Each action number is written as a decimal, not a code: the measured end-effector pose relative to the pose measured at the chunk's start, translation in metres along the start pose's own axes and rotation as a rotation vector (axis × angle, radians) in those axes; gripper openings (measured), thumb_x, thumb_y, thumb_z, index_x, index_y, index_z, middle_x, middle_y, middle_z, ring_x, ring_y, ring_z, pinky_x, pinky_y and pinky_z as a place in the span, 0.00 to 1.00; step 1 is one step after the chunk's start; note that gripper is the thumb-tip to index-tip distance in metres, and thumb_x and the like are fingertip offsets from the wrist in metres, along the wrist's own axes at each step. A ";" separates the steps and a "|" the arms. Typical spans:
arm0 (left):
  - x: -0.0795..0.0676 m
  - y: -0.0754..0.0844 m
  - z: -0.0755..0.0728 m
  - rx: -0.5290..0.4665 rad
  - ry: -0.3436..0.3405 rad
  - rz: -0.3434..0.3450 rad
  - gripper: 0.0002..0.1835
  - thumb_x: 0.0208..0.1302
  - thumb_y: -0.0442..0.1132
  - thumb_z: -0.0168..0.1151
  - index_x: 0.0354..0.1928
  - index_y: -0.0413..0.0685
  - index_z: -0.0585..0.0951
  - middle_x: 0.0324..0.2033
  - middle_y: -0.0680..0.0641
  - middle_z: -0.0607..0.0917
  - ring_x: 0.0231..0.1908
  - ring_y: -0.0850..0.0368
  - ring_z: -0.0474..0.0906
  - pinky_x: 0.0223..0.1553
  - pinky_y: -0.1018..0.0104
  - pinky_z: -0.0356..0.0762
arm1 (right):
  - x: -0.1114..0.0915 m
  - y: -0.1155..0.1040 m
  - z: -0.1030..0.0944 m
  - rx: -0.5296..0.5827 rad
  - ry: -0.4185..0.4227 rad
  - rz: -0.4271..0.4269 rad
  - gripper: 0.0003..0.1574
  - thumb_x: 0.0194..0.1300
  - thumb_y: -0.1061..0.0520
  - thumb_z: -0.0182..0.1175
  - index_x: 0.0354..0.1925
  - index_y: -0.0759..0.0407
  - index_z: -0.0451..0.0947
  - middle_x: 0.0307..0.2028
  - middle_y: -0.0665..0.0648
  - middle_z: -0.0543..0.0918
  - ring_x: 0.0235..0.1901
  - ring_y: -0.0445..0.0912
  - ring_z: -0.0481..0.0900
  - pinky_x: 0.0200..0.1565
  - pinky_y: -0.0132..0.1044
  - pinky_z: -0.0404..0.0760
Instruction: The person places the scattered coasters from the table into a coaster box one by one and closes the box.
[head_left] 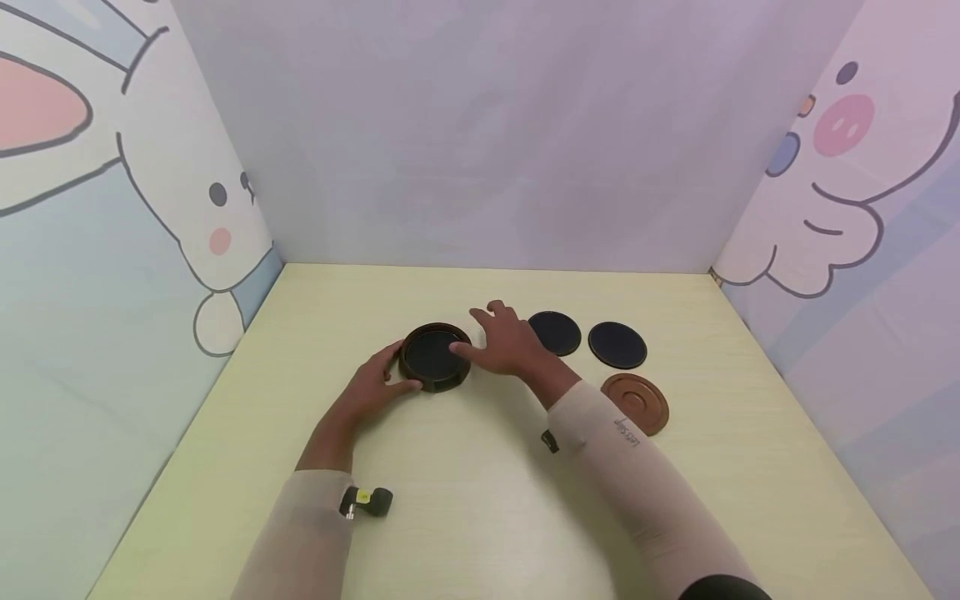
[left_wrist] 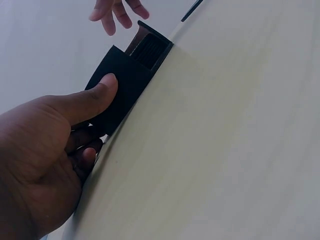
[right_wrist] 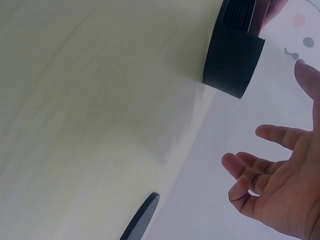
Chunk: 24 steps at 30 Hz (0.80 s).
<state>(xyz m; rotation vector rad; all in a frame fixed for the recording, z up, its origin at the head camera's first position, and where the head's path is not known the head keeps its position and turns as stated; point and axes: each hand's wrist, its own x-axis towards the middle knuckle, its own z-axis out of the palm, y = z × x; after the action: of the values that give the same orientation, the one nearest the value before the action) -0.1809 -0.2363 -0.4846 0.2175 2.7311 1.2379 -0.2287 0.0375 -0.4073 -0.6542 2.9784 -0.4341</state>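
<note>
A round dark coaster holder (head_left: pixel 442 384) stands on the table, with a black coaster (head_left: pixel 431 357) showing inside its rim. My left hand (head_left: pixel 371 387) grips its left side, the thumb pressed on the outer wall (left_wrist: pixel 131 82) in the left wrist view. A gap in that wall shows a stack of ribbed dark edges (left_wrist: pixel 146 51). My right hand (head_left: pixel 504 342) hovers over the holder's right side, fingers spread and nothing between them. In the right wrist view this hand (right_wrist: pixel 285 185) is apart from the holder (right_wrist: pixel 232 62).
Right of the holder lie two black round coasters, one (head_left: pixel 555 332) partly behind my right hand and another (head_left: pixel 617 345) beside it. Nearer me is a brown ringed disc (head_left: pixel 636 402), partly covered by my right sleeve. Printed cloth walls border the table (head_left: pixel 465 517).
</note>
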 end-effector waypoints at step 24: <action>-0.001 0.000 0.000 -0.012 -0.006 0.004 0.54 0.52 0.67 0.69 0.77 0.59 0.56 0.77 0.47 0.59 0.74 0.42 0.60 0.71 0.44 0.68 | -0.004 0.045 -0.009 -0.032 -0.067 0.229 0.58 0.59 0.18 0.50 0.76 0.47 0.55 0.76 0.63 0.50 0.74 0.63 0.51 0.54 0.62 0.79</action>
<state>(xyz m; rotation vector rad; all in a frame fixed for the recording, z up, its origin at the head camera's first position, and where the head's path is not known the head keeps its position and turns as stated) -0.1799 -0.2364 -0.4841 0.2247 2.7187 1.2528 -0.2443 0.0803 -0.4116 -0.3166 2.9535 -0.3419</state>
